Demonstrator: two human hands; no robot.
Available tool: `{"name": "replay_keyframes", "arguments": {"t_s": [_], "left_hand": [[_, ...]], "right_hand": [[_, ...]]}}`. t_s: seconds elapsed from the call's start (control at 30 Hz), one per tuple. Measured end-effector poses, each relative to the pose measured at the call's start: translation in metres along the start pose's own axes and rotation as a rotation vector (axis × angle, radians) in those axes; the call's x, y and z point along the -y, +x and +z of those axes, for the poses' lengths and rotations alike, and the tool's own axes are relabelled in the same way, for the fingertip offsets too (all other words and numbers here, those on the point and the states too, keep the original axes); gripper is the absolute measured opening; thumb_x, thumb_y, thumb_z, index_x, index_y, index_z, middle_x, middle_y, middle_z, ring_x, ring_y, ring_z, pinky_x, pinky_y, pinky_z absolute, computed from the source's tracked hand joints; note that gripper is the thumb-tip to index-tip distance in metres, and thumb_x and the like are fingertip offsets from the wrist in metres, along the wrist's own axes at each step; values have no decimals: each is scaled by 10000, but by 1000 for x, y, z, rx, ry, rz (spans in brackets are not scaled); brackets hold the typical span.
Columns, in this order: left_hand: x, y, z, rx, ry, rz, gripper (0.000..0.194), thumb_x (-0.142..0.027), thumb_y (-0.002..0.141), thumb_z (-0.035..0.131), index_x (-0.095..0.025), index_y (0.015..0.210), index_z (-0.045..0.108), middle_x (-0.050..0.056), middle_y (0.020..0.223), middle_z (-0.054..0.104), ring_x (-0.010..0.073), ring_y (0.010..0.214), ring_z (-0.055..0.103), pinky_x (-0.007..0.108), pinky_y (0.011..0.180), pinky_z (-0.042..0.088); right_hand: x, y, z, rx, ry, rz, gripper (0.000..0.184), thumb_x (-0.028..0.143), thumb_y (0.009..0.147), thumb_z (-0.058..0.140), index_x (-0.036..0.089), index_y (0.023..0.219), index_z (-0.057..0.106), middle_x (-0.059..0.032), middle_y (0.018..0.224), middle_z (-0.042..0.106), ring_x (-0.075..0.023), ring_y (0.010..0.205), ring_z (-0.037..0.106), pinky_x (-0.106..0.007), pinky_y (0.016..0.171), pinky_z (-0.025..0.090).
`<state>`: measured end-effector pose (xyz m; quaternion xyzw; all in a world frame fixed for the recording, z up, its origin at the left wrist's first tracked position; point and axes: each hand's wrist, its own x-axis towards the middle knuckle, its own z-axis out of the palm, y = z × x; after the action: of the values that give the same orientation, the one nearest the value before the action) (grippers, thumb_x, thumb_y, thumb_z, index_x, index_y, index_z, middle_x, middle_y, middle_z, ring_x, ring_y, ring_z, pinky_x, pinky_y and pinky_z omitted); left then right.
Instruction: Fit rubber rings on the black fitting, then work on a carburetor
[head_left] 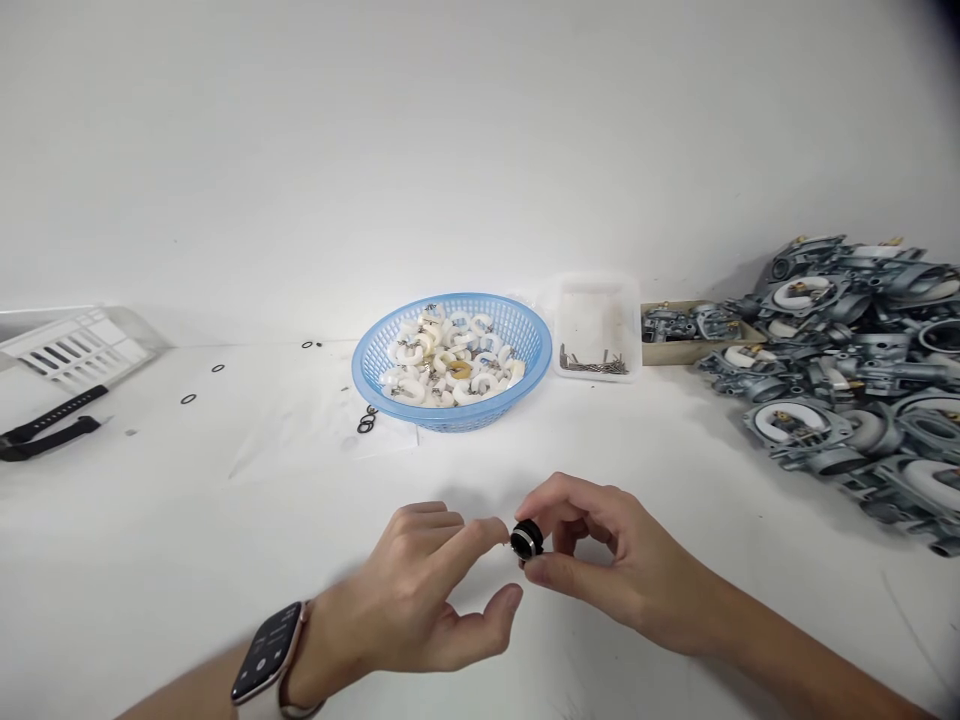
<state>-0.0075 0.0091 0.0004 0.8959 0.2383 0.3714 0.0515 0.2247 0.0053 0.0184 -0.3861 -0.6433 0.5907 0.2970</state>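
My right hand (600, 555) pinches a small round black part with a silver rim (526, 540) between thumb and fingers, low over the white table (675, 440). My left hand (427, 590) meets it from the left, its fingertips touching the part's side. A smartwatch (266, 655) sits on my left wrist. Behind the hands stands a blue plastic basket (525, 335) filled with several white C-shaped pieces (442, 365).
A clear plastic box (598, 325) with small metal screws stands right of the basket. Several grey metal carburetor bodies (847, 360) are piled at the right, some in a cardboard tray (679, 348). Black O-rings (366, 422) lie near the basket. A white slotted tray (71, 345) and black strap (45, 428) lie far left.
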Motion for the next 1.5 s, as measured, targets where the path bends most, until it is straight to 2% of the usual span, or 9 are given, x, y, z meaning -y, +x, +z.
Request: {"name": "replay_keyframes", "arguments": {"t_s": [0.1, 0.3, 0.53, 0.7, 1.03, 1.5], "left_hand": [[0, 0, 0, -24, 0, 9, 250, -174, 903, 572, -134, 1149, 571, -95, 580, 396, 108, 451, 303, 277, 454, 299], [-1, -2, 0, -19, -22, 2, 193, -149, 896, 576, -144, 1088, 581, -92, 580, 389, 108, 469, 283, 278, 463, 277], [0, -1, 0, -31, -28, 8, 263, -122, 912, 564, -119, 1174, 584, -93, 578, 396, 105, 469, 289, 275, 470, 281], [1, -1, 1, -23, -22, -4, 230, -44, 924, 538, -139, 1124, 600, -94, 575, 374, 103, 478, 275, 278, 482, 261], [0, -2, 0, -18, -21, -6, 139, -57, 937, 559, -141, 1038, 607, -90, 578, 392, 101, 467, 301, 285, 475, 254], [-1, -1, 1, -4, -27, -6, 157, -37, 939, 532, -138, 1028, 613, -89, 568, 409, 103, 463, 302, 290, 482, 248]], "right_hand": [[1, -1, 1, -2, -3, -2, 181, 317, 905, 741, 241, 1039, 645, 14, 905, 689, -134, 720, 543, -323, 737, 446], [-1, 1, 0, 3, -9, -23, 195, 320, 900, 743, 232, 1047, 650, -6, 913, 701, -140, 712, 547, -328, 729, 462], [1, -1, -1, 1, 1, -18, 186, 328, 908, 746, 238, 1039, 649, 9, 913, 695, -130, 716, 543, -315, 744, 463], [3, 0, 0, 6, -3, -4, 174, 308, 909, 732, 240, 1053, 661, 2, 931, 699, -136, 725, 544, -322, 743, 457], [4, -1, 1, 27, -27, 33, 185, 326, 902, 739, 250, 1057, 672, 4, 925, 705, -145, 733, 549, -330, 737, 451], [4, -1, 0, 45, -52, 10, 181, 307, 913, 725, 252, 1078, 674, 6, 934, 711, -140, 730, 557, -314, 729, 462]]}}
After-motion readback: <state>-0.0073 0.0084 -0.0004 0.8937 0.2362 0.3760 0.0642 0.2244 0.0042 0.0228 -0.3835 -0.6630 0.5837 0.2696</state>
